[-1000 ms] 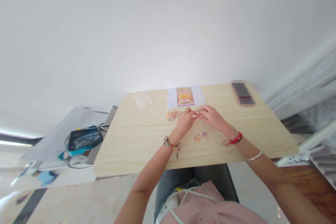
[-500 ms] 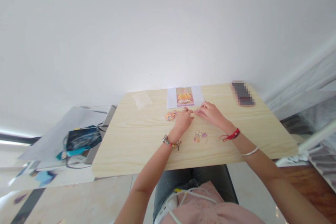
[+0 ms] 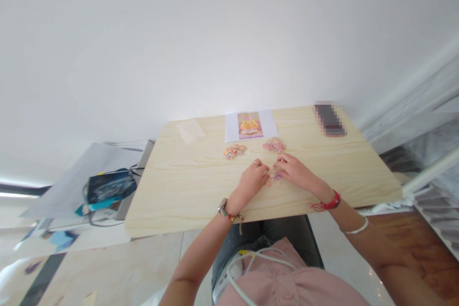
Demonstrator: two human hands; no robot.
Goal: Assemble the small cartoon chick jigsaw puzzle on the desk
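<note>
My left hand (image 3: 252, 179) rests over the front of the table, its fingers bent inward at the left edge of a small group of jigsaw puzzle pieces (image 3: 276, 178). From the other side my right hand (image 3: 296, 170) reaches the same group, with thumb and fingers drawn together above it. Whatever either hand pinches is too small to make out. Behind the hands lie two heaps: orange and mixed-colour pieces (image 3: 234, 151) on the left, pink pieces (image 3: 274, 145) on the right. A printed sheet (image 3: 231, 127) with a yellow figure on pink lies behind the heaps.
A thin clear bag (image 3: 191, 131) lies at the table's back left, and a phone (image 3: 329, 119) at the back right. The pale wooden table (image 3: 172, 191) meets a white wall. Left of it is a dark and teal bag (image 3: 112, 189) with straps.
Both hands have moved back toward me, from the two rear heaps to the small front group. The pink heap is now uncovered. The head view has shifted slightly.
</note>
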